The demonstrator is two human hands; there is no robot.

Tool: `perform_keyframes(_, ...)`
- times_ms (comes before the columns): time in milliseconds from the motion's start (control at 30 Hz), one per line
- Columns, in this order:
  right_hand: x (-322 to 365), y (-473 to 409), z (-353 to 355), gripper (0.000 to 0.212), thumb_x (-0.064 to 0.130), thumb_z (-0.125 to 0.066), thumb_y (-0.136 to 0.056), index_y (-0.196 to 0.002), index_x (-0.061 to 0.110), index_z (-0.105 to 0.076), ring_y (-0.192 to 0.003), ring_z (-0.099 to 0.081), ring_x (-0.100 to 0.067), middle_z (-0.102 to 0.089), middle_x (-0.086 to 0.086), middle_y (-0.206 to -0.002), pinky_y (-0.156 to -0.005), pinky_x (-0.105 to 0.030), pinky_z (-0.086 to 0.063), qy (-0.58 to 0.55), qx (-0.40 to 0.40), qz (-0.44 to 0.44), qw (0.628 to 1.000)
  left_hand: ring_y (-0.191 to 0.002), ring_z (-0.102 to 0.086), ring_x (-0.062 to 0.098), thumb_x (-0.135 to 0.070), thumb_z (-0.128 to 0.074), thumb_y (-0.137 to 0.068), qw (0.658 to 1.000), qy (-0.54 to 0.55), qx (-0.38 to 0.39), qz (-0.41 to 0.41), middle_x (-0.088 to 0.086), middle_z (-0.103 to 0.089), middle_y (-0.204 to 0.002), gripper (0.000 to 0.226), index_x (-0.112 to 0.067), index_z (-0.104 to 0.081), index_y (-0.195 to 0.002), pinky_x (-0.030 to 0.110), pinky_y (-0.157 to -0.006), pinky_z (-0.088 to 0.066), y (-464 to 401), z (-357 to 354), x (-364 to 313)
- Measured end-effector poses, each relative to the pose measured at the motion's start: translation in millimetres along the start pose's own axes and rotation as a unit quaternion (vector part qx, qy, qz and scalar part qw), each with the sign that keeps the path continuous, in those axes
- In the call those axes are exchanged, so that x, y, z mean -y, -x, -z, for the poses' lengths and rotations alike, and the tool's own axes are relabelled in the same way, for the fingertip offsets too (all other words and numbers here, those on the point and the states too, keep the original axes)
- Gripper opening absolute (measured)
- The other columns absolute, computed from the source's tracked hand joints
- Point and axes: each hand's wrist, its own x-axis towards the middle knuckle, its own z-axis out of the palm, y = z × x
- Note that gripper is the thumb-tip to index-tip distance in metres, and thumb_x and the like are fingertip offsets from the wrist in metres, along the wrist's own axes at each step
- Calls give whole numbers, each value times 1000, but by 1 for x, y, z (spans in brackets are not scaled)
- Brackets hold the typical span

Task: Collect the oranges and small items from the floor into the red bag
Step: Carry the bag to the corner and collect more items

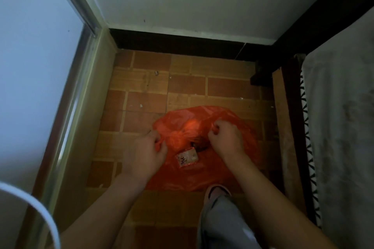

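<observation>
Red bag (pixel 204 170): lying on the tiled floor (pixel 145 85); we are seeing a small packet (pixel 187 156) inside.
Left hand (pixel 144 154): we are gripping the bag's left edge.
Right hand (pixel 225 137): fingers are pinching the right edge.

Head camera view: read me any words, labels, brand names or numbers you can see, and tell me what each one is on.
Small packet inside the red bag: dark marks on a pale label, too blurred to read.
Nothing else in view carries readable text; the bag's plastic, gripped by the left hand and right hand, shows no print.
</observation>
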Motion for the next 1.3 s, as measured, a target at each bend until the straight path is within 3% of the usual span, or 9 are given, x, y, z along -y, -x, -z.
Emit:
perform_keyframes(100, 13, 22, 41, 22, 28, -66, -88, -72, 18, -56, -61, -47, -17, -50, 9, -63, -56, -31, -32, -35, -16, -6, 999, -73, -66, 21, -34, -67, -92, 999, 34, 29, 27, -5, -66, -86, 9, -25, -66, -95, 36, -60, -54, 26, 26, -20)
perform_keyframes(233, 32, 55, 105, 11, 29, -65, -94, -85, 23, -65, -64, -57, -9, -63, 11, -73, -56, -28, -44, -48, 5, -7, 999, -72, -63, 14, -32, -65, -95, 996, 43, 74, 38, -9, -63, -81, 5, -27, -65, -92, 37, -64, -55, 56, 71, -42)
perform_keyframes(333, 44, 85, 157, 11, 28, -66, -96, -86, 31, -64, -59, -63, -3, -65, 11, -71, -51, -22, -50, -79, 24, -21, 996, -66, -55, 4, -25, -69, -93, 996, 51, 69, 31, -13, -56, -77, 12, -27, -61, -84, 22, -55, -41, 77, 116, -58)
perform_keyframes(467, 59, 125, 228, 8, 27, -65, -96, -89, 29, -65, -55, -57, -2, -62, 13, -68, -49, -20, -39, -72, 2, -18, 997, -60, -45, -4, -20, -70, -89, 996, 62, 63, 18, -21, -45, -73, 22, -32, -53, -83, 14, -54, -28, 101, 182, -93)
perform_keyframes(600, 78, 160, 299, 3, 32, -64, -96, -95, 31, -67, -61, -60, -4, -65, 13, -72, -53, -27, -49, -101, 9, -17, 995, -65, -52, 2, -21, -69, -93, 996, 73, 55, 19, -15, -50, -80, 10, -25, -61, -88, 25, -54, -45, 118, 248, -130)
perform_keyframes(733, 108, 187, 371, 4, 35, -64, -96, -94, 32, -66, -62, -58, -1, -63, 14, -71, -51, -22, -42, -111, -8, -3, 994, -67, -54, 8, -18, -69, -91, 995, 92, 27, 25, -8, -53, -81, 9, -21, -61, -88, 34, -57, -50, 128, 320, -170)
perform_keyframes(933, 164, 232, 477, 2, 34, -65, -94, -93, 31, -64, -64, -58, 0, -62, 15, -70, -54, -25, -44, -132, -37, 55, 989, -67, -51, 2, -19, -72, -90, 995, 85, -41, 20, -12, -56, -82, 11, -23, -62, -89, 14, -55, -36, 158, 434, -223)
perform_keyframes(1100, 225, 289, 572, 4, 37, -67, -91, -93, 34, -67, -69, -62, -1, -66, 19, -74, -61, -29, -54, -152, -51, 113, 981, -75, -60, 8, -25, -74, -92, 992, 78, -103, 1, -7, -66, -87, 8, -20, -69, -97, 22, -62, -54, 200, 539, -258)
perform_keyframes(1300, 281, 373, 674, 8, 37, -72, -87, -93, 32, -72, -73, -63, -3, -67, 21, -74, -65, -30, -54, -151, -76, 162, 972, -78, -61, 6, -31, -70, -95, 985, 95, -143, -8, -11, -64, -87, 7, -25, -68, -98, 26, -67, -58, 264, 648, -294)
